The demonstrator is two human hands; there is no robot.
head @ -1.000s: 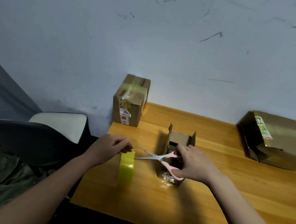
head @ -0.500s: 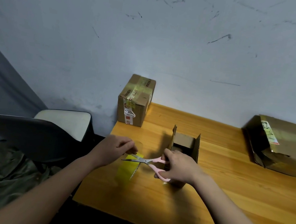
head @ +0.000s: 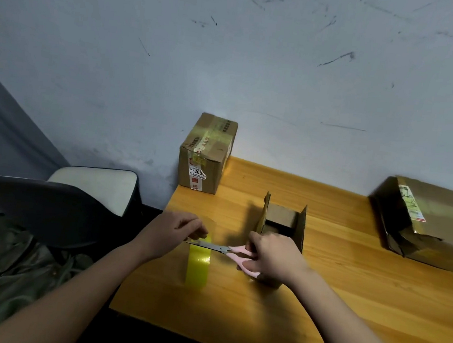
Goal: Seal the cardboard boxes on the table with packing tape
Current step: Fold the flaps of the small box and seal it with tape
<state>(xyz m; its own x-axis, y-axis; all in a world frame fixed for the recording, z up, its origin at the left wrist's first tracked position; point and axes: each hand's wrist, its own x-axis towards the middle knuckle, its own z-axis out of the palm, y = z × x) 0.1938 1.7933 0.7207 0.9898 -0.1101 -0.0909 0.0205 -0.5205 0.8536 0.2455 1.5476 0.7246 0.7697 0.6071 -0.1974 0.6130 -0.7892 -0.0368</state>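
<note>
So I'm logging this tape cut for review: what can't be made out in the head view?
- Open box contents: hidden by its shadowed walls and the right hand.
- Left hand fingertips' grip on the clear tape: too faint.
- Crumpled box: cut off by the right edge.
- Sealed box label print: too small.

The worktop (head: 345,309) is smooth yellow wood with a soft shine. The open box (head: 284,222) in the middle, the taped box (head: 207,155) at the back left corner and the crumpled box (head: 432,221) at the right edge are all dull brown cardboard, with shiny clear tape and paper labels on the two shut ones. The tape roll (head: 198,266) is glossy see-through yellow plastic, and the scissors (head: 228,251) have shiny metal blades and smooth pink plastic handles.
</note>
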